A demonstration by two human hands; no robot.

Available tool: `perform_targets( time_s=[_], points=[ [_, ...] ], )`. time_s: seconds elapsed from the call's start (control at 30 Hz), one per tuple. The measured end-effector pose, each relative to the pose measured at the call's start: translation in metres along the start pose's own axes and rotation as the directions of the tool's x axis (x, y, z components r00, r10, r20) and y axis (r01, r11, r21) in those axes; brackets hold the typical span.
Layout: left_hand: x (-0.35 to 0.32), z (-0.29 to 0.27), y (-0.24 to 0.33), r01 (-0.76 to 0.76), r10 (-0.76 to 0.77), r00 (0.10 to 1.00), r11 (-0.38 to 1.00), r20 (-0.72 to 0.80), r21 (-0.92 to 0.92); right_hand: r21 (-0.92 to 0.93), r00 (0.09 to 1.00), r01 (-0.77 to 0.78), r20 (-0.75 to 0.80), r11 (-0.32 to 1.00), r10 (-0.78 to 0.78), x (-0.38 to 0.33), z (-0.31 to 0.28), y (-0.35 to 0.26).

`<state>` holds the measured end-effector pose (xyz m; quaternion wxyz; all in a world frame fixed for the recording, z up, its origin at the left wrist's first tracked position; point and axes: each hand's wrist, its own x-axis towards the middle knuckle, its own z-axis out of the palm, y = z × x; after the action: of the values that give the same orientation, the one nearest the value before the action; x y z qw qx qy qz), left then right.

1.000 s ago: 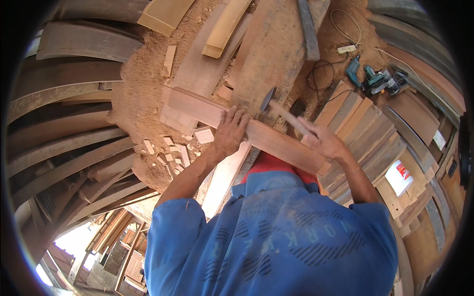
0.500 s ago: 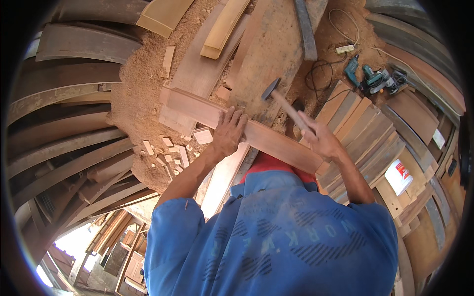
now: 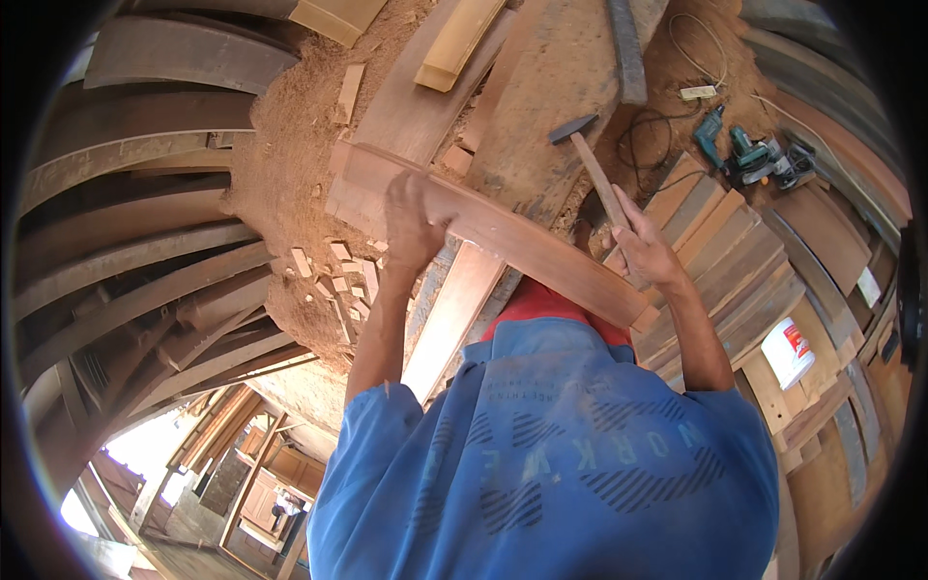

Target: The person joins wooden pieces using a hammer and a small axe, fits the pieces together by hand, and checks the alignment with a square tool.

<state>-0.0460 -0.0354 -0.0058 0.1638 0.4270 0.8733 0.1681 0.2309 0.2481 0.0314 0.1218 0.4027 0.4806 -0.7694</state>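
My right hand (image 3: 646, 249) is wrapped round the wooden handle of a hammer (image 3: 601, 179), whose dark head is raised beyond the board. A long reddish wooden board (image 3: 522, 242) lies slantwise in front of my body, with a lip along its far edge. My left hand (image 3: 411, 227), slightly blurred, is on the left part of this board, fingers stretched out and thumb apart. Below the board, a paler plank (image 3: 454, 314) runs toward me and meets its near edge. Red cloth (image 3: 551, 311) shows between the board and my blue shirt.
Sawdust (image 3: 290, 184) and several small offcuts (image 3: 340, 283) cover the ground to the left. A thick worn plank (image 3: 541, 87) bears a dark metal bar (image 3: 626, 58). A green drill (image 3: 710, 135), corded tools, stacked boards (image 3: 715, 280) and a white tub (image 3: 788, 353) are at right.
My left hand has slid leftward along the board, its fingers more upright. The hammer has risen, its handle steeper and its head farther right. The whole view has shifted slightly.
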Motion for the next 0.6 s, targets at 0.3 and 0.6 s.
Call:
perform_targets(
  time_s=[0.3,0.6],
  points=[
    [0.013,0.006,0.031,-0.236,0.114,0.882,0.947,0.458,0.219,-0.267,0.999,-0.042,0.008,0.963,0.046,-0.015,0.011,-0.024],
    [0.031,0.002,0.047,-0.178,0.000,0.843,0.944,0.538,0.279,-0.438,0.988,0.133,0.131,0.889,-0.083,-0.014,0.020,-0.014]
  ],
)
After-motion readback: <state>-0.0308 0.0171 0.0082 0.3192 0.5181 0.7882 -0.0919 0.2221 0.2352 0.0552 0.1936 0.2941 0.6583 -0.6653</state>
